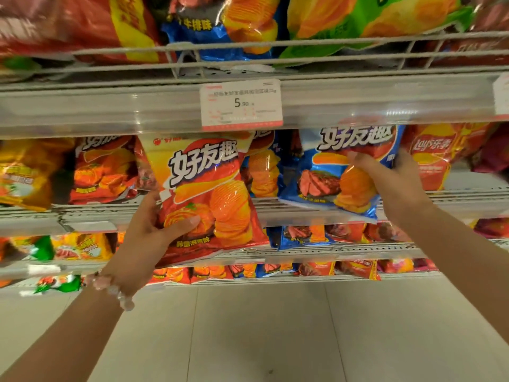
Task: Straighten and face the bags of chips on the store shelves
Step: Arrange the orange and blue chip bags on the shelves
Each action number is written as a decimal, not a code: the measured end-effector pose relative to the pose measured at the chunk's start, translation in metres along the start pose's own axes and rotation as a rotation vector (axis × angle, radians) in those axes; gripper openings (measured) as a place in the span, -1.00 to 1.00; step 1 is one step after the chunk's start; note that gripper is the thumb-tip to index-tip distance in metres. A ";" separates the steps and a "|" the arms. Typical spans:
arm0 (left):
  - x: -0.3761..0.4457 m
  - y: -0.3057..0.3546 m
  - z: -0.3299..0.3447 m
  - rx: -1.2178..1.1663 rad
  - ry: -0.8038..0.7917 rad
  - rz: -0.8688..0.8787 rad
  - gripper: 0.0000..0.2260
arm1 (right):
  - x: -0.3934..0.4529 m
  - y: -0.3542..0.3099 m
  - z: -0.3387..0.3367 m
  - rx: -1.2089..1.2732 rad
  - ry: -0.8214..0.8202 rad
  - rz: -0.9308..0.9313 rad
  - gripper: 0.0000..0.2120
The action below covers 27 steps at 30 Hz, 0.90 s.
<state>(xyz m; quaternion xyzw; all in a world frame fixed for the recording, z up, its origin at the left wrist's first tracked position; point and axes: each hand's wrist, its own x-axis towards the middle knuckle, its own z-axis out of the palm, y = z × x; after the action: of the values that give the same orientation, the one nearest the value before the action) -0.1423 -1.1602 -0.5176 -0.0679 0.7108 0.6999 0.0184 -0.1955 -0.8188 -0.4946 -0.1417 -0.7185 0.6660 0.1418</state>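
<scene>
Glossy chip bags (209,194) (crinkled, puffy) gripped by each hand (148,230).

Red-orange chip bag (203,194) held upright, facing out, at 9 o'clock of blue steak-print chip bag (327,172), tilted on shelf edge.

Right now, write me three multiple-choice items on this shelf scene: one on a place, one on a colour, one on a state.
1. Where is the white price tag?
A. On the shelf rail above the two held bags
B. On the floor
C. On a wrist

2. What main colour is the steak-picture chip bag under the right hand?
A. Green
B. Blue
C. Purple

3. What is the left hand doing?
A. Hanging idle
B. Pressing the floor
C. Gripping the red-and-yellow chip bag

Answers: 1 A, the tag is clipped to the rail over both bags. 2 B, its foil is blue. 3 C, the thumb lies across the bag's front.
</scene>
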 end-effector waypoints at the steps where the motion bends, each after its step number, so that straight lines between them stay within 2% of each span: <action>1: 0.000 -0.003 -0.004 -0.006 0.000 -0.011 -0.39 | 0.006 -0.001 0.003 -0.003 0.009 -0.013 -0.54; 6: -0.002 -0.011 -0.014 -0.010 -0.016 -0.035 -0.38 | 0.034 0.002 0.014 -0.046 0.034 -0.075 -0.41; 8: -0.003 -0.014 -0.015 -0.014 -0.009 -0.035 -0.35 | 0.041 0.007 0.017 -0.029 0.047 -0.088 -0.40; 11: -0.004 -0.018 -0.015 -0.022 -0.004 -0.032 -0.42 | 0.044 0.016 0.024 -0.016 0.064 -0.131 -0.39; 14: -0.005 -0.022 -0.015 -0.030 0.003 -0.026 -0.43 | 0.038 0.032 0.029 -0.088 0.011 -0.168 -0.26; 17: -0.005 -0.024 -0.017 -0.047 0.009 -0.028 -0.48 | 0.037 0.046 0.029 -0.238 -0.072 -0.201 -0.04; 21: -0.005 -0.027 -0.021 -0.044 -0.002 -0.023 -0.53 | 0.040 0.059 0.023 -0.584 0.004 -0.264 0.12; 23: -0.006 -0.030 -0.022 -0.052 0.006 -0.023 -0.51 | 0.037 0.064 0.023 -0.566 0.028 -0.228 0.11; 27: -0.009 -0.035 -0.018 -0.047 0.012 -0.023 -0.44 | 0.031 0.064 0.028 -0.516 0.008 -0.206 -0.03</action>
<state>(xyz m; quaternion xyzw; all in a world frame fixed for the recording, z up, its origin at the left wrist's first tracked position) -0.1281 -1.1776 -0.5508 -0.0808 0.6934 0.7157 0.0208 -0.2338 -0.8274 -0.5602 -0.1020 -0.8745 0.4423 0.1710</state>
